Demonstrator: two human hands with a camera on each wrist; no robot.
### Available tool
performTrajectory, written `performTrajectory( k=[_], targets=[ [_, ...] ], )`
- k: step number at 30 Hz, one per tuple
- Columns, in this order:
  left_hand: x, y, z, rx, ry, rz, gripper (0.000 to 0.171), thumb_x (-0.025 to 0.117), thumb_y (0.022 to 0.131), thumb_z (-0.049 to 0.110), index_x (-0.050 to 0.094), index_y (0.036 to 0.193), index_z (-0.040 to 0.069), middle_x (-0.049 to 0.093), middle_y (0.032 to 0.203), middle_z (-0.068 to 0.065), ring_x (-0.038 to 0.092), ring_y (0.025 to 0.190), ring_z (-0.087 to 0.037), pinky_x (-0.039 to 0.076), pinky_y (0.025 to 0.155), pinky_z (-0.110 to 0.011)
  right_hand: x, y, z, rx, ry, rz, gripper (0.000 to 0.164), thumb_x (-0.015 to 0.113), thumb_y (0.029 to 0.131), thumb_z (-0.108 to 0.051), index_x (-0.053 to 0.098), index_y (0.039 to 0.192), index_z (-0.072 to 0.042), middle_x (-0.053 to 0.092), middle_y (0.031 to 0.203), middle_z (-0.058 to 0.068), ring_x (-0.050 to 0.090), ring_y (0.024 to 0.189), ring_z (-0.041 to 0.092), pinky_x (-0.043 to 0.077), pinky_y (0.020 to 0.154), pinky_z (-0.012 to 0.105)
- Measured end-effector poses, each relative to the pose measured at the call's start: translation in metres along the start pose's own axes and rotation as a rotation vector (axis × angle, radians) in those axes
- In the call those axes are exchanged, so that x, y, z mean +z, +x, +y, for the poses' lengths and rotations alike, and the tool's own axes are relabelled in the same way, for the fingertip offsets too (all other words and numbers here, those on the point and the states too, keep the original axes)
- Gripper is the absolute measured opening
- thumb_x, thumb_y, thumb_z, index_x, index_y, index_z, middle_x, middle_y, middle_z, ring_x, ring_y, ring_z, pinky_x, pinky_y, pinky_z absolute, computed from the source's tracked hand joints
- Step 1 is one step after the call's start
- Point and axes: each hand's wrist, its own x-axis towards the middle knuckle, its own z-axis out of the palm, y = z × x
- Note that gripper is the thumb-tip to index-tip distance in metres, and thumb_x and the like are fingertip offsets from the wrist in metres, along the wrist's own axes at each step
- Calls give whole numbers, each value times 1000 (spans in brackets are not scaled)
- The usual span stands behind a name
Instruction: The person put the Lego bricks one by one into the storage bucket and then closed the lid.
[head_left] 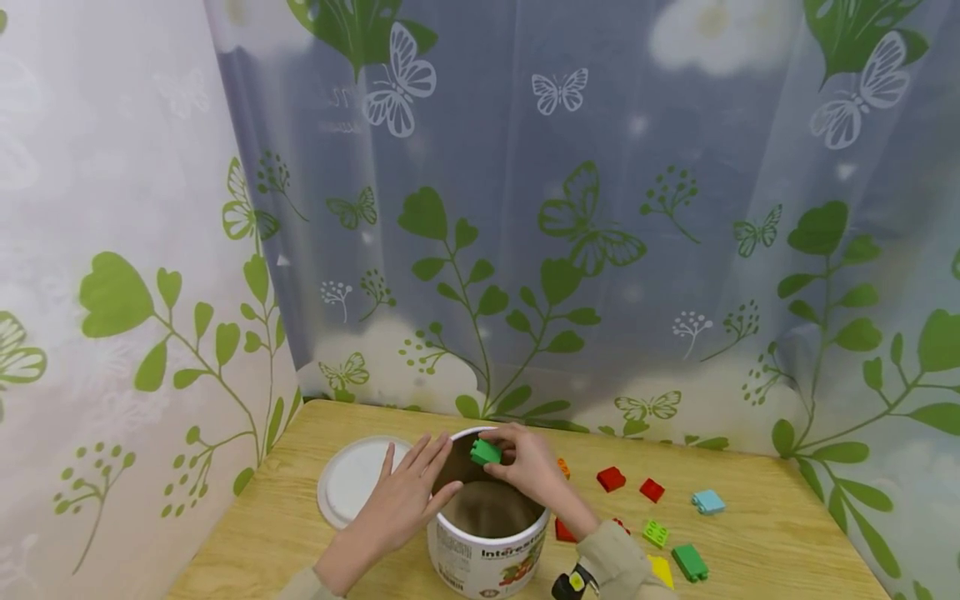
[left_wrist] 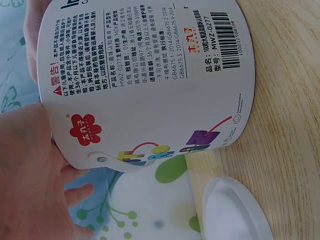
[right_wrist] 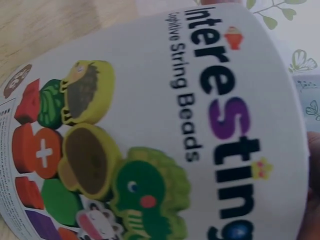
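A white bucket [head_left: 491, 554] with printed labels stands on the table with its top uncovered. Over its mouth my right hand [head_left: 527, 467] pinches a green toy brick [head_left: 486, 452] between thumb and fingers. My left hand [head_left: 408, 492] lies at the bucket's left rim with its fingers straight and spread. In the left wrist view, the left hand [left_wrist: 30, 175] is right at the rim, beside the white bucket's [left_wrist: 150, 100] barcode label. The right wrist view is filled by the bucket's [right_wrist: 150, 115] "Interesting" print; the brick is hidden there.
A round white lid [head_left: 352, 479] lies left of the bucket. To the right are scattered toy bricks: a red brick [head_left: 611, 478], a light blue brick [head_left: 707, 502], a green brick [head_left: 690, 562], a yellow piece [head_left: 662, 571] and several others. A patterned curtain [head_left: 525, 250] hangs behind the wooden table [head_left: 255, 546].
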Motion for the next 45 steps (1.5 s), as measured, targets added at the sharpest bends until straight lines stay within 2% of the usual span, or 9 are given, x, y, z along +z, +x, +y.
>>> performTrajectory(
  k=[9,16,19,24,29,33,35,42,45],
  targets=[
    [1,0,0,-3,0,0,69,43,106,52,36,158,8,30,165,-6,24,154,-29,9,119,-69,8,-2,6,18,-34,2,40,82,81,2,70,119,5,67,111,18,72,96,34,61,80,43],
    [1,0,0,6,5,-1,71,39,106,56,35,158,8,30,165,-6,24,153,-30,10,118,-69,9,-4,7,3,-28,68,42,80,87,-7,67,126,3,66,115,18,68,101,33,58,86,44],
    [1,0,0,9,6,4,71,40,106,56,36,158,8,31,165,-7,25,153,-31,11,118,-70,6,-5,7,7,15,110,38,78,89,-8,69,125,1,67,113,15,69,101,32,58,87,43],
    [0,0,2,13,8,18,68,44,106,51,38,157,7,32,164,-7,26,152,-32,12,118,-70,-6,-9,6,-8,123,188,35,77,89,-3,70,123,1,68,109,16,69,99,36,58,86,47],
    [0,-1,1,8,12,16,70,40,106,55,37,157,7,32,165,-7,26,152,-31,12,118,-69,-26,-17,7,21,178,210,40,77,89,-6,69,128,-4,68,118,16,67,107,37,54,94,53],
    [1,0,0,8,8,20,72,38,106,57,38,157,7,33,164,-7,27,152,-32,12,118,-69,-42,-27,8,54,180,223,42,78,90,-12,68,131,-9,68,125,12,66,113,32,52,98,52],
    [1,0,0,3,11,16,72,38,106,58,38,157,8,34,164,-7,27,152,-31,12,118,-69,-49,-34,6,58,171,240,41,77,91,-11,68,131,-8,68,126,13,65,115,32,52,98,51],
    [1,1,1,-12,13,0,70,41,106,55,36,158,9,31,165,-4,25,153,-30,10,119,-68,-62,-53,30,11,162,326,42,75,92,-10,66,132,-5,68,128,14,65,115,34,53,96,51],
    [2,1,1,-15,11,-3,69,41,106,54,36,159,9,31,165,-4,25,153,-29,9,120,-67,-69,-64,35,41,140,352,42,75,92,-9,66,133,-5,69,126,14,66,114,35,54,96,49]
  ],
)
